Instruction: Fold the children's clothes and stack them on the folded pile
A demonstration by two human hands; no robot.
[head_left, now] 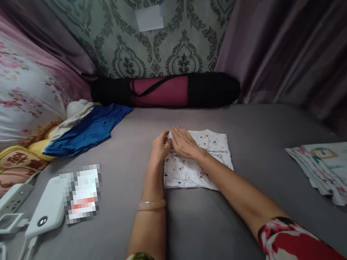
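Note:
A white garment (pixel 217 139) with small dark and brown prints lies folded into a rough rectangle on the grey sheet. At its far left corner, my left hand (pixel 162 146) has its fingers bent and seems to pinch the cloth edge; the fingertips are partly hidden. Right beside it, my right hand (pixel 183 142) rests flat on the garment with its fingers stretched out and holds nothing. The two hands nearly touch.
A stack of folded printed cloths (pixel 345 169) lies on the right. At left are a power bank (pixel 48 207), a blurred-out flat object (pixel 83 193), a power strip (pixel 8 204) with cables, and blue clothing (pixel 85 130). A black-and-red long bag (pixel 161 92) lies along the wall.

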